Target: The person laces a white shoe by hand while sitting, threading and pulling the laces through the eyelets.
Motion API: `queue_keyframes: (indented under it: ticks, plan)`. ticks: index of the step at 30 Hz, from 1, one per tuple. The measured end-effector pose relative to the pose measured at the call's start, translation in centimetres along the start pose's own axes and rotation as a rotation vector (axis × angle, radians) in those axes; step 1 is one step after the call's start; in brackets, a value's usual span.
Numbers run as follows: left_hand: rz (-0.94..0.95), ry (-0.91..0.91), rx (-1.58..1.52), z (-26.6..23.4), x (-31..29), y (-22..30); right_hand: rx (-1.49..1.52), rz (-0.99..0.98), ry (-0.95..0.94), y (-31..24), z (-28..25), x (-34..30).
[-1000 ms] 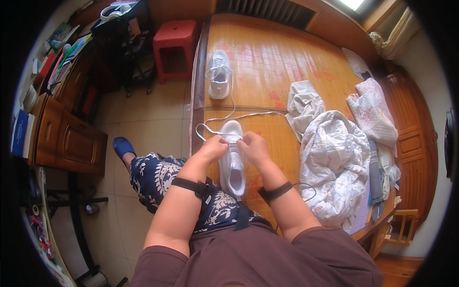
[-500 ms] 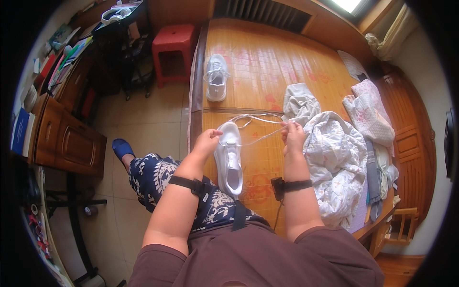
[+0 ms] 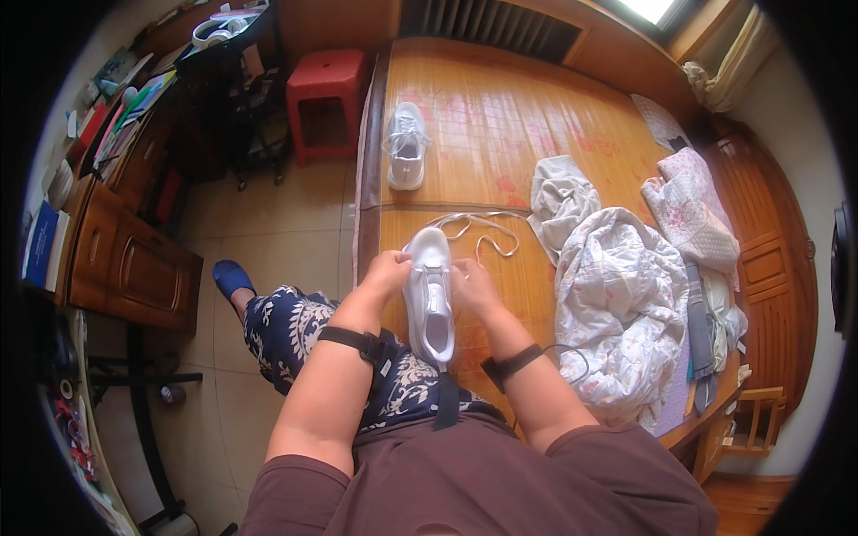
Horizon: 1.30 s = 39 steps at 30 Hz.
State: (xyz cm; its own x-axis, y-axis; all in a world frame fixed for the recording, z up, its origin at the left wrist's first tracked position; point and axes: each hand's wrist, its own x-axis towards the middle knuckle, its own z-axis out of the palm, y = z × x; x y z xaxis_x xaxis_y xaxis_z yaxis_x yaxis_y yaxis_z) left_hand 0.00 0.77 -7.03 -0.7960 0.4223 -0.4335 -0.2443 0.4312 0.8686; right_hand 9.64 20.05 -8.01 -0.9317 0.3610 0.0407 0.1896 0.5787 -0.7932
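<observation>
A white sneaker (image 3: 415, 304) lies in front of me, toe pointing away, near my lap. My left hand (image 3: 386, 273) is closed at its left side, fingertips gripping the edge by the lacing area. Along the opposite side, my right hand (image 3: 474, 286) is closed in a pinch on the white shoelace (image 3: 500, 234). That lace loops loosely over the mat beyond the toe; the part inside my fingers is hidden. Farther off stands a second white sneaker (image 3: 407, 147) with its lace tied in a bow.
A bamboo mat (image 3: 500, 107) covers the bed. Crumpled white patterned bedding (image 3: 621, 313) and a pale cloth (image 3: 563, 196) lie to the right. Beyond the bed's left edge are a red stool (image 3: 326, 85), a wooden cabinet (image 3: 143, 268) and a cluttered desk.
My right hand has come left and nearer, from beside the pale cloth to the sneaker's side. The lace, stretched between the hands before, now lies slack in a loop. My left hand barely moved.
</observation>
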Motion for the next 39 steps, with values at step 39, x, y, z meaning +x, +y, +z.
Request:
queue_keyframes:
  ticks: [39]
  plan:
    - [0.448,-0.252,-0.211,0.8,-4.4,5.7,0.406,0.167,-0.39,-10.4,-6.3,0.3]
